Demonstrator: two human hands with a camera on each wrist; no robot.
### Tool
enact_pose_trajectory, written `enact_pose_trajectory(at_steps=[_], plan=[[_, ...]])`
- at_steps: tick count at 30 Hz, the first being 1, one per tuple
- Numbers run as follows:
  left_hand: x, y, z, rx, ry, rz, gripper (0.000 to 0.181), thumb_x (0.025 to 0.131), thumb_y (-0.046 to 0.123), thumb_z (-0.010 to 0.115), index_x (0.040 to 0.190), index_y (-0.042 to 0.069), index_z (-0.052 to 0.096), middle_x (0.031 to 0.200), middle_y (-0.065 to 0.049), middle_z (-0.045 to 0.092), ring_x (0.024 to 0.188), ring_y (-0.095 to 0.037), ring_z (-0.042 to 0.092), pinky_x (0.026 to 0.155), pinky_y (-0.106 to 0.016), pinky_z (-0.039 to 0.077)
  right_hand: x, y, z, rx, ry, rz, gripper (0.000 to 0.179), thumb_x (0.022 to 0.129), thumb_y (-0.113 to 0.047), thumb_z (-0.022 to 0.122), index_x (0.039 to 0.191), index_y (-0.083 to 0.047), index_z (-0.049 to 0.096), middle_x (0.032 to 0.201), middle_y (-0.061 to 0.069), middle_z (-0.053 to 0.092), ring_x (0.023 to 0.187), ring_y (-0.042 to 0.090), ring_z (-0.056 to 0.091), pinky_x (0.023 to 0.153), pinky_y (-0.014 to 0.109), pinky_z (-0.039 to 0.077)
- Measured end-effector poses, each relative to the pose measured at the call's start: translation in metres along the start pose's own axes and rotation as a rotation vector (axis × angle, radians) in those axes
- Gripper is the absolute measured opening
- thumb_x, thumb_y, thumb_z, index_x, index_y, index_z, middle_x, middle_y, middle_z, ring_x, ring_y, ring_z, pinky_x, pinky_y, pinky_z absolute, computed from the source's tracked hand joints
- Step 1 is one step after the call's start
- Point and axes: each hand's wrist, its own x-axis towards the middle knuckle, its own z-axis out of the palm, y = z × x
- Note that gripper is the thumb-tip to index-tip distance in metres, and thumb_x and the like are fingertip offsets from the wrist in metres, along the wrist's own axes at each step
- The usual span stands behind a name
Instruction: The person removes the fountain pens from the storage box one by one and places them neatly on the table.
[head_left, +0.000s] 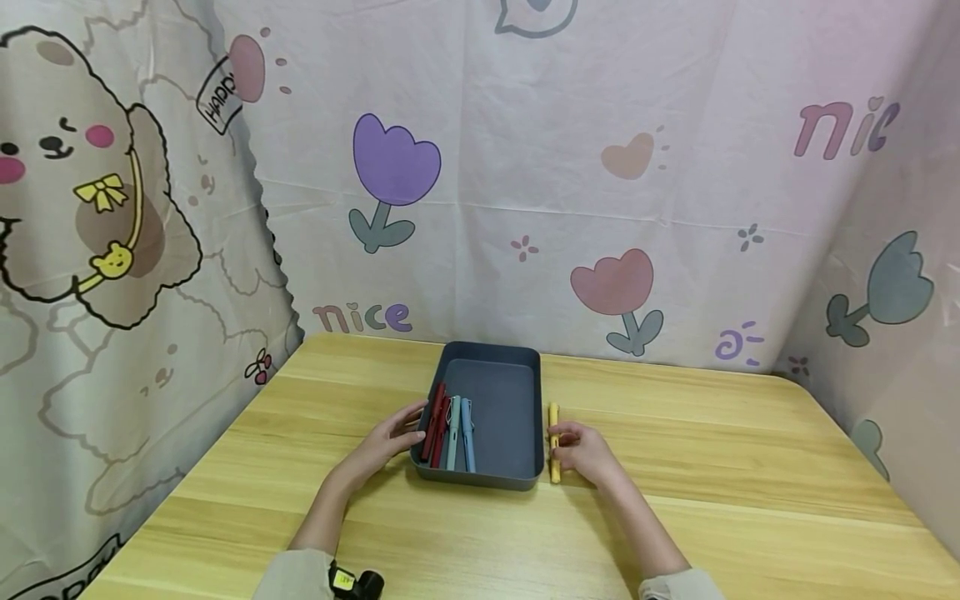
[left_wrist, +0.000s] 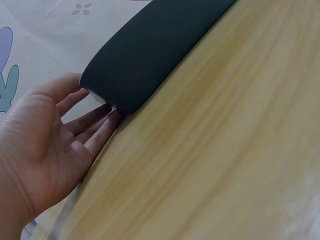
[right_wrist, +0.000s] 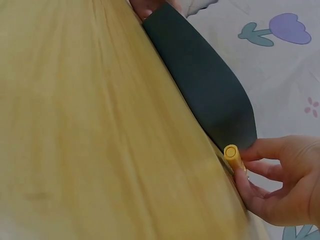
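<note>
A dark grey tray (head_left: 501,481) stands on the table. Along its left side lie two dark red pens (head_left: 434,423), a pale green pen (head_left: 453,433) and a light blue pen (head_left: 468,435). With its fingertips at the outer left wall, my left hand (head_left: 382,446) touches the tray, which the left wrist view shows as a dark wall (left_wrist: 135,60) meeting the fingers. Just outside the right wall, my right hand (head_left: 587,452) pinches a yellow pen (head_left: 555,417) between thumb and fingers. The pen's end (right_wrist: 231,153) faces the right wrist camera.
The light wooden table (head_left: 712,450) extends to both sides of the tray. Behind it hangs a printed cloth (head_left: 510,150), which also covers the left and right sides. A small black device (head_left: 352,582) sits at the left sleeve.
</note>
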Motion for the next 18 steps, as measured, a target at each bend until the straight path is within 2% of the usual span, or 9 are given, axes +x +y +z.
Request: enact_pose_trajectory(at_steps=[5,12,18], plan=[[-0.0005,0.0001,-0.0006,-0.009,-0.003,0.002,0.06,0.093,0.022,0.056,0.145,0.009,0.028,0.143,-0.022,0.027,0.13,-0.036,0.026,0.101,-0.047,0.03,-0.0019,-0.0001,0.0017,-0.048,0.008,-0.041,0.031,0.071,0.012,0.062,0.102,0.007,0.062,0.088,0.015,0.057,0.07,0.019,0.056,0.057,0.032,0.051],[-0.0014,0.0001,-0.0006,-0.004,-0.008,0.006,0.061,0.093,0.023,0.056,0.145,0.008,0.027,0.143,-0.023,0.027,0.13,-0.038,0.026,0.1,-0.047,0.03,-0.0037,-0.0022,0.003,-0.064,0.017,-0.035,0.03,0.072,0.012,0.063,0.102,0.006,0.062,0.088,0.014,0.058,0.071,0.019,0.056,0.057,0.033,0.051],[-0.0008,0.0003,-0.0004,-0.009,-0.007,0.006,0.061,0.093,0.022,0.056,0.145,0.008,0.027,0.144,-0.022,0.026,0.13,-0.037,0.026,0.1,-0.046,0.031,-0.0044,-0.0046,0.0018,-0.083,0.026,-0.027,0.029,0.073,0.011,0.061,0.101,0.006,0.063,0.087,0.012,0.058,0.065,0.018,0.055,0.054,0.031,0.049]])
